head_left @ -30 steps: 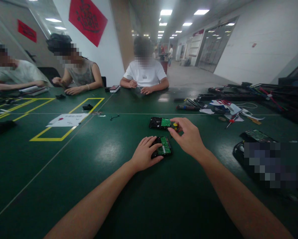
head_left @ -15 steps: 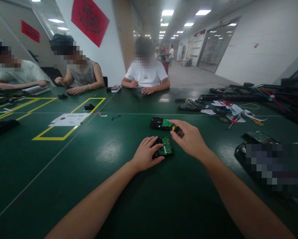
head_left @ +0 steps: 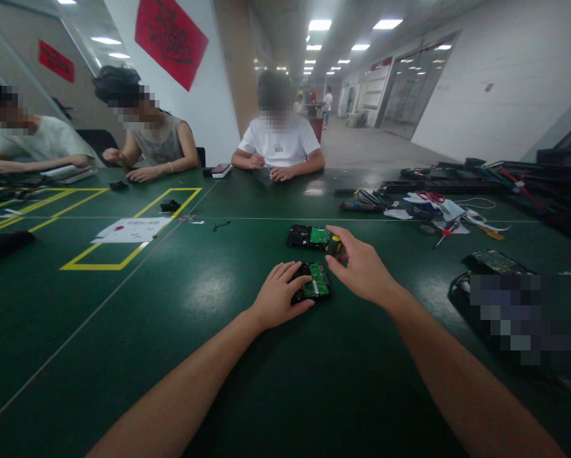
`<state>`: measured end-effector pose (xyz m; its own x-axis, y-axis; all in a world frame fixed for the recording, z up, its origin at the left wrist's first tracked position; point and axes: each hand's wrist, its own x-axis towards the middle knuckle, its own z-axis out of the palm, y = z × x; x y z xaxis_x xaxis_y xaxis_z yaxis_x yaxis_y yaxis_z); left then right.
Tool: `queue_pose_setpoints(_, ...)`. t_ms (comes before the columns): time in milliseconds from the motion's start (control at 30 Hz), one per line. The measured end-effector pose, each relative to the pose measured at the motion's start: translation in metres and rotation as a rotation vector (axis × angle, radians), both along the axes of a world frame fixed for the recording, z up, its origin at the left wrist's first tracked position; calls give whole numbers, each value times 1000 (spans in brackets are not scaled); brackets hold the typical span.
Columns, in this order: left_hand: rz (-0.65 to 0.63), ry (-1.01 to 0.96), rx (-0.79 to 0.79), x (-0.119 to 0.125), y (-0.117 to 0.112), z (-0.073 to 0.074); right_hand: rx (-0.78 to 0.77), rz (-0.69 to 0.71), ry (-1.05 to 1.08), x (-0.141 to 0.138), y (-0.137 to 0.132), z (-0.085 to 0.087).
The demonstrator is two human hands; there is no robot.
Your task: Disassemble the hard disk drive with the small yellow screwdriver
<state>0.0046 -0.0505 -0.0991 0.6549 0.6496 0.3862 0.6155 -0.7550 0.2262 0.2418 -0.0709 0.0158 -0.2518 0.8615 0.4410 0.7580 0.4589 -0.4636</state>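
Two black hard drives with green circuit boards lie on the green table [head_left: 218,356]. My left hand [head_left: 278,296] rests on the near drive [head_left: 314,284], fingers wrapped over its left side. Just beyond it lies the far drive [head_left: 308,236]. My right hand [head_left: 361,267] hovers to the right of both drives, its thumb and fingers pinched on a small dark tool with a yellow and red end [head_left: 335,245], next to the far drive's right edge.
Three people sit across the table, their hands on it. Yellow tape outlines [head_left: 123,222] and a paper sheet [head_left: 130,229] lie at the left. Screwdrivers, cables and rags [head_left: 433,210] crowd the right back. A circuit board on a dark tray [head_left: 493,261] sits at the right.
My right hand has closed on the small tool beside the far drive and lifted it slightly. My left hand has stayed on the near drive.
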Motion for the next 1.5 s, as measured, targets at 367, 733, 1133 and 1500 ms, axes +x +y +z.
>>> queue_pose_setpoints(367, 5, 1, -10, 0, 0, 1, -11, -53, 51, -3, -5, 6)
queue_pose_setpoints(733, -11, 16, -35, -2, 1, 6, -280, -201, -333, 38, 15, 7)
queue_pose_setpoints(1133, -175, 28, -338, -39, 23, 37, -733, -58, -584, 61, 35, -31)
queue_pose_setpoints(1500, 2, 126, -207, -5, -4, 35, -722, -50, -543, 69, 42, -38)
